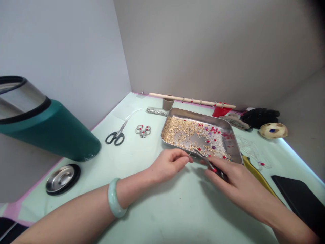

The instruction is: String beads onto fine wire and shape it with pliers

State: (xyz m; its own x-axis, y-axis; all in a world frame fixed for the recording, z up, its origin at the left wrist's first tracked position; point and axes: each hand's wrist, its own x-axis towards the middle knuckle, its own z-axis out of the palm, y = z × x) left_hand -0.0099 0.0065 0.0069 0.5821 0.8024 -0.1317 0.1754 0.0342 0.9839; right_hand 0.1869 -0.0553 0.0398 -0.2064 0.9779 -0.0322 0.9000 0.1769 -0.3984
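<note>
My left hand [172, 162] is closed in a pinch on a thin piece of wire [190, 154], just in front of the bead tray. A pale green bangle [115, 198] circles that wrist. In my right hand [225, 173] is a pair of pliers [204, 158], fingers wrapped round the dark handles, the narrow metal jaws pointing toward the wire. Whether the jaws touch the wire I cannot tell. Behind both hands lies a metal tray [235, 144] with gold beads [174, 127], clear beads [220, 144] and scattered red and purple ones.
Black-handled scissors [117, 135] and a beaded wire piece [143, 131] lie left of the tray. A green tumbler [53, 130] and its lid [63, 179] stand far left. Behind are a wire bundle [156, 111], a cup [168, 102] and a wooden stick [193, 100]. A black flat object [297, 191] lies right.
</note>
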